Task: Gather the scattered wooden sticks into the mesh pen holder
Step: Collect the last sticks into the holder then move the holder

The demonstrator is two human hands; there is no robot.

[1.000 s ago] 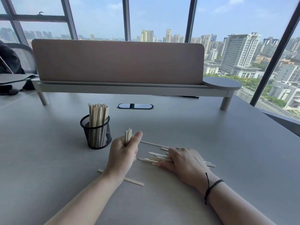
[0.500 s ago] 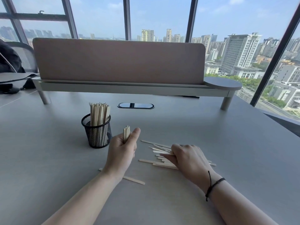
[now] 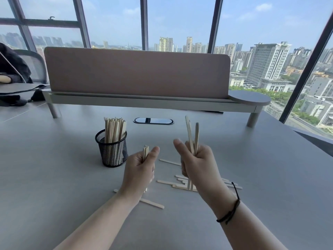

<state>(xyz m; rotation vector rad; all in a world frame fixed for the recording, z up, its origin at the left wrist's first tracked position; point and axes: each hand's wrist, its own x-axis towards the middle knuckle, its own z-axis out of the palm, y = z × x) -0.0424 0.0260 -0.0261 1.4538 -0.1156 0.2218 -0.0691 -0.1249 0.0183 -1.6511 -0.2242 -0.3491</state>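
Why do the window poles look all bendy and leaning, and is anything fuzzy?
Head view: the wide lens makes the window frames lean inward at the edges. Bright daylight comes from behind the divider panel, so shadows on the table stay soft. The left hand looks slightly smeared along its edge; the mesh pen holder is sharp.

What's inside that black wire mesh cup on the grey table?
The black mesh pen holder holds a tight bundle of flat pale wooden sticks standing upright. Whether anything lies beneath them at the bottom is hidden.
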